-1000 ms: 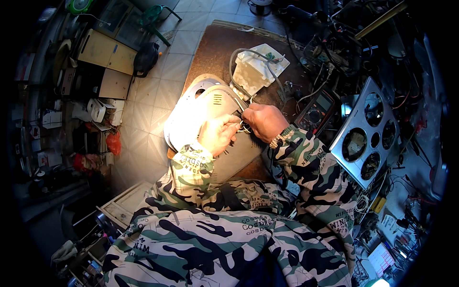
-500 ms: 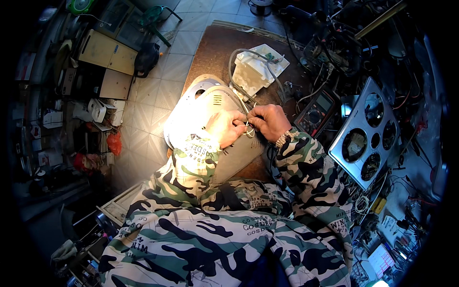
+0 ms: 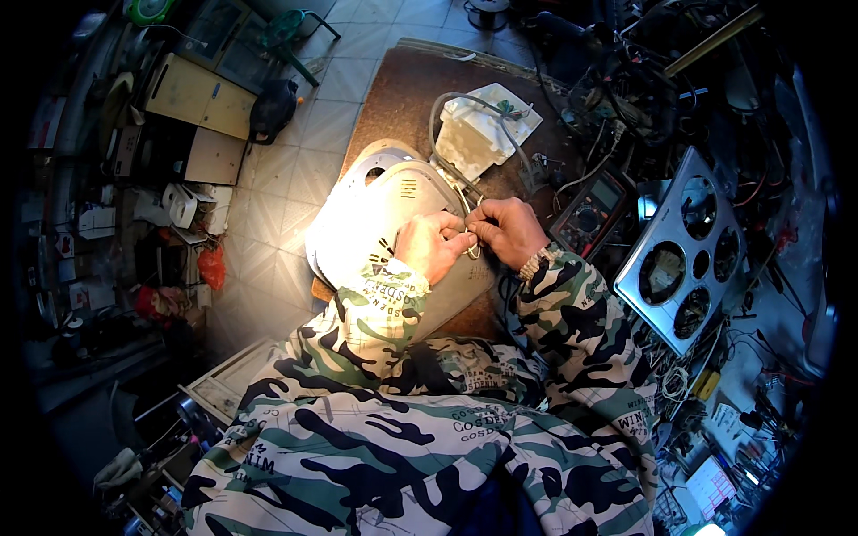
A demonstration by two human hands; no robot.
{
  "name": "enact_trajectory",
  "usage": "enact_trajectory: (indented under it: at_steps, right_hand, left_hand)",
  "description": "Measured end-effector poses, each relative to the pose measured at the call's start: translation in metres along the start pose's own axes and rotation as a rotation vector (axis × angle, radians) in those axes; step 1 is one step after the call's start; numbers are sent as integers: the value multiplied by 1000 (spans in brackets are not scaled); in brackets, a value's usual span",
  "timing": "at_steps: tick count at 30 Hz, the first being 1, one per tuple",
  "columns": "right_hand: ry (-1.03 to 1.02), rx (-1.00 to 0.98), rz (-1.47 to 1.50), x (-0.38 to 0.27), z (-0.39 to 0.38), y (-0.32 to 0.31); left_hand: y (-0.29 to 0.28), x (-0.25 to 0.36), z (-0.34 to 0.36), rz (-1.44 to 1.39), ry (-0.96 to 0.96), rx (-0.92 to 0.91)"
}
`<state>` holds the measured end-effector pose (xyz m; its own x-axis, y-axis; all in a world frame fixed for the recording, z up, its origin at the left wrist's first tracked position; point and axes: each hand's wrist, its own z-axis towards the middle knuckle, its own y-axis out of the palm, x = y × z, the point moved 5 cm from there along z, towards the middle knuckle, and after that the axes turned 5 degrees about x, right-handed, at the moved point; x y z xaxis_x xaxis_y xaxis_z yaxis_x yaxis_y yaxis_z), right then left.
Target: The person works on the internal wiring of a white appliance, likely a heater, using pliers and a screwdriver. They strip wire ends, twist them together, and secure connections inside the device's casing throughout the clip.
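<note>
My left hand (image 3: 431, 246) is closed, thumb and fingertips pinched on thin pale wires (image 3: 472, 253) at a beige appliance housing (image 3: 404, 189) with vent slots, brightly lit on its left side. Beside it, my right hand (image 3: 506, 230) also pinches the wires, their exact ends hidden by my fingers. The housing rests on a brown wooden board (image 3: 380, 98). A grey cable (image 3: 447, 95) loops from near my hands over a dirty white plastic part (image 3: 483, 125) with a small green piece on it.
A multimeter (image 3: 586, 214) lies right of my hands, beside a steel panel (image 3: 643, 295) with round openings. Tangled cables and clutter fill the right side. At left are a tiled floor (image 3: 295, 179), shelves, cabinets (image 3: 197, 94), a green stool (image 3: 286, 36) and a red bag (image 3: 211, 266).
My left hand has shifted right, closer to my right hand. My right hand has moved slightly right and down. Both hands stay at the wires on the housing.
</note>
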<state>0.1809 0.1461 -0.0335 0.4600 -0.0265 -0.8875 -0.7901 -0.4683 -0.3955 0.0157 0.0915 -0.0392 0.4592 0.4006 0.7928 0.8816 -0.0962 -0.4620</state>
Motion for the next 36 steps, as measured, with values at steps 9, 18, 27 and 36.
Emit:
enact_trajectory:
  at_steps: [9,18,27,36]
  right_hand:
    - [-24,21,-180,-15,-1,0]
    - [186,23,-318,-21,3,4]
    - [132,-17,-107,-9,-1,-2]
    - [-118,10,-54,-11,-11,-5]
  left_hand:
    - [4,6,-6,-135,-53,45]
    - [13,-7,-5,-180,-3,82]
    - [14,-7,-6,-348,-121,-14]
    - [17,-9,-6,-337,-72,-9]
